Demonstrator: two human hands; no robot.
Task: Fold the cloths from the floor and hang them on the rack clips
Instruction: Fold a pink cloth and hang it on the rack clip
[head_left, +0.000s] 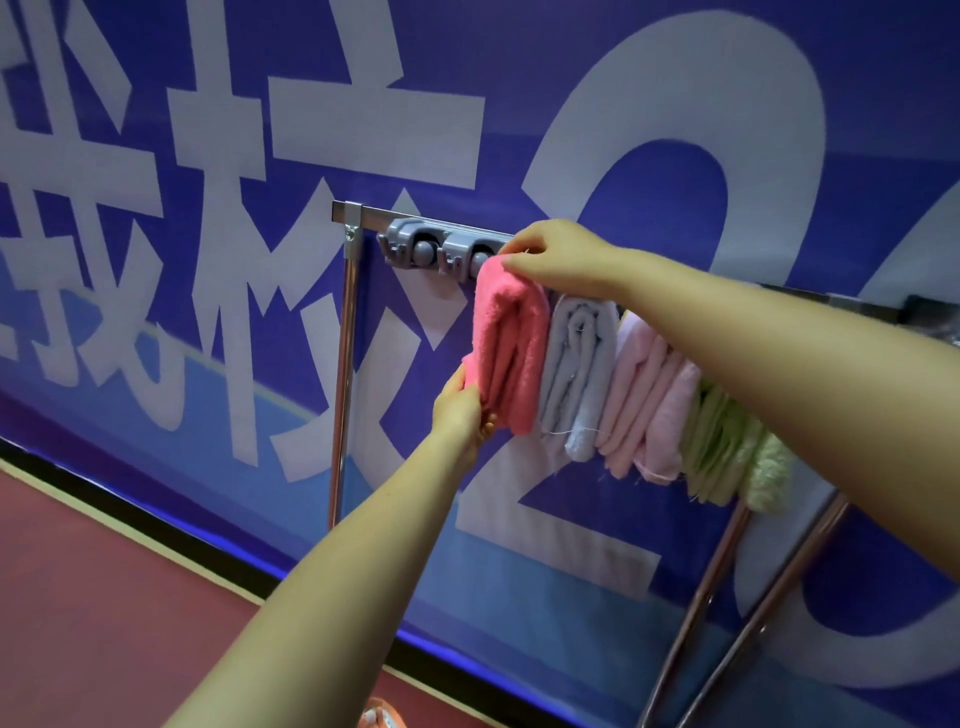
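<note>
Cloths hang folded along the rack by the blue wall. Nearest, the left hand grips the hot-pink cloth at its lower edge, fingers curled under. Higher, the right hand pinches its top corner beside the grey clips.

Banner on the wall ahead of me, blue ground, big white print. A large numeral "2" stands right of centre, its lower half partly covered by the cloths hanging on the rack. Left of it are big white Chinese characters: one reads as 校, the one at the left edge looks like 我, cut off by the frame. The row of characters above is cropped at the top; I cannot read it. Another white curved figure at the far right, cut off. No print legible on rack or cloths.
</note>
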